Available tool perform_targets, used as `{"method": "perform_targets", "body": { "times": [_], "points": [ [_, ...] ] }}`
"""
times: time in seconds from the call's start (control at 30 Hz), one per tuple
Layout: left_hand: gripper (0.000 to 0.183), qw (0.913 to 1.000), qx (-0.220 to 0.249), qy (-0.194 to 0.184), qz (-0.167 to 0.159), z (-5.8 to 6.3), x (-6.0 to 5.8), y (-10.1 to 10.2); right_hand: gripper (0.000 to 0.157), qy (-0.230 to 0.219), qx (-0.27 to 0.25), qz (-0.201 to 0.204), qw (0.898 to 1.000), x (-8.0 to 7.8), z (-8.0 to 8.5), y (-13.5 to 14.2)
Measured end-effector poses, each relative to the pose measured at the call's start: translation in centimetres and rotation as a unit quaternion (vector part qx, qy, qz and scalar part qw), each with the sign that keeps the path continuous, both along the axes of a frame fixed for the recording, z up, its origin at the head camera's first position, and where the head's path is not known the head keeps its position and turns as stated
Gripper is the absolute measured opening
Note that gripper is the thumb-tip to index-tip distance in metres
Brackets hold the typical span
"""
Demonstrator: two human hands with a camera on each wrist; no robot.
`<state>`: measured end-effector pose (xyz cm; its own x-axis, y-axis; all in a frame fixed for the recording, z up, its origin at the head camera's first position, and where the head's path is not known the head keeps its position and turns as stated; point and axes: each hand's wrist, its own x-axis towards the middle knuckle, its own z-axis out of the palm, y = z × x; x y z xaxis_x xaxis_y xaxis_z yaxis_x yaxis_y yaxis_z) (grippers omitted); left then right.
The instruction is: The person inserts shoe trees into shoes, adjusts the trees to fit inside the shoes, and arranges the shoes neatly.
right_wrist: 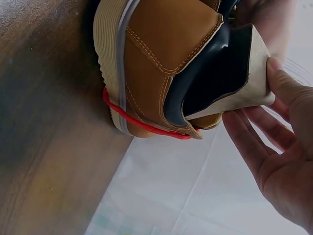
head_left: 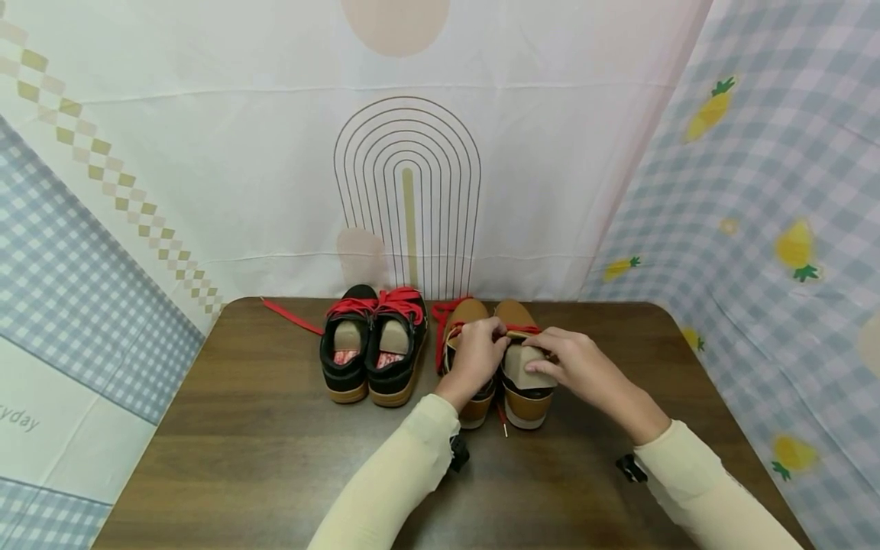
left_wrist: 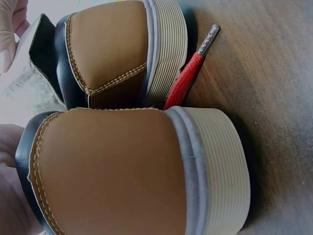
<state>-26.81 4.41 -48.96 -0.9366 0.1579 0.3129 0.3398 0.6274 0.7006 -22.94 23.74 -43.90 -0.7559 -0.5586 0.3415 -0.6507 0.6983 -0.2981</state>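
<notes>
A pair of tan shoes with red laces stands heel towards me on the table. My right hand (head_left: 574, 363) pinches the beige flap (head_left: 525, 367), apparently the tongue, of the right tan shoe (head_left: 528, 409). In the right wrist view the flap's dark underside faces into the opening, with thumb and fingers (right_wrist: 283, 78) at its edge. My left hand (head_left: 476, 355) reaches over the left tan shoe (head_left: 474, 415). Its bent fingers grip the front edge of the right shoe's opening, near the lace (head_left: 524, 329); the exact hold is partly hidden.
A pair of black shoes (head_left: 392, 386) with red laces stands to the left, one lace (head_left: 292, 315) trailing on the brown table (head_left: 261, 458). A tipped lace end (left_wrist: 190, 73) lies between the tan heels. Patterned cloth (head_left: 275, 168) hangs behind the table.
</notes>
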Motion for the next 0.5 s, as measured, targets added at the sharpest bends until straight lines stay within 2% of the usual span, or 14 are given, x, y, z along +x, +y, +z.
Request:
{"method": "perform_targets", "body": {
  "times": [0.2, 0.4, 0.5],
  "points": [
    [0.005, 1.0000, 0.000, 0.001, 0.000, -0.06, -0.06, -0.01, 0.032, -0.017, 0.000, 0.000, 1.000, -0.22, 0.07, 0.18],
    [0.004, 1.0000, -0.001, 0.009, 0.004, -0.17, -0.14, 0.06, 0.034, -0.068, 0.012, -0.005, 0.998, -0.59, 0.62, 0.23],
    [0.004, 1.0000, -0.003, 0.007, 0.002, -0.17, -0.18, 0.05, 0.033, -0.078, 0.012, -0.003, 0.997, -0.68, 0.74, 0.18]
  ]
}}
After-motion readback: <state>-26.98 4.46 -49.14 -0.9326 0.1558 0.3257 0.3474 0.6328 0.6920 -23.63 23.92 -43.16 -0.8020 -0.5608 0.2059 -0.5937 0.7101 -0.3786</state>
